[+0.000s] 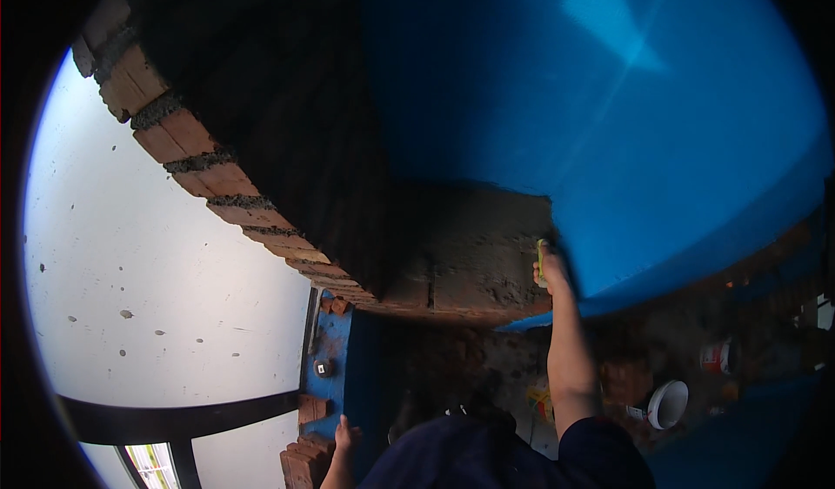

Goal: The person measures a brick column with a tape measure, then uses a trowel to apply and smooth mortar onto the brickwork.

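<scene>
My right hand (550,273) is closed around a narrow yellow-green object (541,261), perhaps a tool's handle; the rest of it is lost in shadow. It is at the right end of a dark, mortar-smeared ledge (487,254), close to the blue wall (678,167). Low at the left, my left hand (346,437) has its fingers stretched out and holds nothing that I can see. Beside it are stacked red bricks (304,465) and a single brick (313,408) on a blue sill (333,350).
A brick wall edge (217,180) with grey mortar joints curves along the left, by a white mortar-spotted panel (165,254). Below right are a white bucket (668,405), a red-and-white bucket (717,357) and piled bricks (626,380). A small dark round object (323,368) sits on the sill.
</scene>
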Demonstrator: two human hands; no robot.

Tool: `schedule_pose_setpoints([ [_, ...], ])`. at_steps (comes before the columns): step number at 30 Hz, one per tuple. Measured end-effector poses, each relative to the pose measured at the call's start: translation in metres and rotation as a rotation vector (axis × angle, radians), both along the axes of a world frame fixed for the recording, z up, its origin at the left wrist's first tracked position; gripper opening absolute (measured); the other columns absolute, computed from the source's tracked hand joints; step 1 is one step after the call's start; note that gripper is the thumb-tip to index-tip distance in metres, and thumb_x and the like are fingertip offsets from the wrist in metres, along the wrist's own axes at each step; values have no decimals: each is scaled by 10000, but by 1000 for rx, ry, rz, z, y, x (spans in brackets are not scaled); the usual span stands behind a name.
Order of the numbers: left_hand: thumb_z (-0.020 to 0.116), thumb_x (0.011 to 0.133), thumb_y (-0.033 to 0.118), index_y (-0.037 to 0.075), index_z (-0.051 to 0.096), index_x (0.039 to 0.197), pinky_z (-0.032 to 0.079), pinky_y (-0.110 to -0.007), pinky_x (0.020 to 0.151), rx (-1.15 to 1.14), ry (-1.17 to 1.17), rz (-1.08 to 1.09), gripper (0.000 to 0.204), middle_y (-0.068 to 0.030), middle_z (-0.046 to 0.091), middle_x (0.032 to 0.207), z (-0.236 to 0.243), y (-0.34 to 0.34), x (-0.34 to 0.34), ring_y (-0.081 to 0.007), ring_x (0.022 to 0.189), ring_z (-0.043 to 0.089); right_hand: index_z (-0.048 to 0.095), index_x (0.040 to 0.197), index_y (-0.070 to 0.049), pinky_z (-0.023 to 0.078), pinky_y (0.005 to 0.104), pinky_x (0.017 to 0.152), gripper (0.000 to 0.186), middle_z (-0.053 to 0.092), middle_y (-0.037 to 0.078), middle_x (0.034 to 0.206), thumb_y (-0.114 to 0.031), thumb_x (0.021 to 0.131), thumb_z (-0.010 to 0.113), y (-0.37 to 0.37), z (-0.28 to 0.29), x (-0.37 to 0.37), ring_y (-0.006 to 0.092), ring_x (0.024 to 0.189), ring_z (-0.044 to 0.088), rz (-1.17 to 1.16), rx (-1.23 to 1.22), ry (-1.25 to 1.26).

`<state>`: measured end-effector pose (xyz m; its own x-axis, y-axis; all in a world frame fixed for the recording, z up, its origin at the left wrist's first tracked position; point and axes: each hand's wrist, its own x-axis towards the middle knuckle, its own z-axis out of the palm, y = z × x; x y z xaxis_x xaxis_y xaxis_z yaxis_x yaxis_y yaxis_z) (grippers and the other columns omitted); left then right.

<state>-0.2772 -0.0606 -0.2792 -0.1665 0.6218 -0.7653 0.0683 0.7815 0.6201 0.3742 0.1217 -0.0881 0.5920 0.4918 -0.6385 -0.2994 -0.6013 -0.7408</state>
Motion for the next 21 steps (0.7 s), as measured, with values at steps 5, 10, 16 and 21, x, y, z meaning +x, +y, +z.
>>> schedule_pose_setpoints([
  [5, 366, 814, 662, -39, 437, 961, 481, -306, 542, 13, 101, -23, 720, -122, 595, 681, 13, 7, 16, -202, 576, 576, 487, 942, -97, 385, 263, 392, 423, 478, 13, 637, -509, 894, 404, 17, -10, -28, 113, 437, 447, 5, 176, 229],
  [10, 411, 816, 637, -56, 418, 1030, 499, -322, 584, -6, 60, -34, 725, -189, 614, 812, 18, 13, 22, -248, 636, 610, 463, 958, -112, 396, 274, 406, 426, 477, 13, 639, -527, 891, 391, 62, -21, -88, 114, 452, 453, 62, 194, 281],
  [16, 430, 816, 626, -40, 418, 1037, 486, -319, 552, -17, 27, 8, 701, -177, 606, 781, 13, 8, -4, -234, 598, 588, 475, 841, -83, 401, 298, 426, 417, 469, 21, 595, -482, 913, 377, 115, -20, -171, 129, 457, 447, 159, 281, 346],
  [21, 416, 853, 574, 68, 386, 809, 407, -301, 471, 48, -51, 38, 508, -80, 464, 598, 5, 8, -5, -183, 488, 469, 484, 851, -88, 410, 305, 448, 298, 475, 30, 630, -333, 947, 344, 139, -53, -201, 129, 484, 466, 454, 607, 215],
])
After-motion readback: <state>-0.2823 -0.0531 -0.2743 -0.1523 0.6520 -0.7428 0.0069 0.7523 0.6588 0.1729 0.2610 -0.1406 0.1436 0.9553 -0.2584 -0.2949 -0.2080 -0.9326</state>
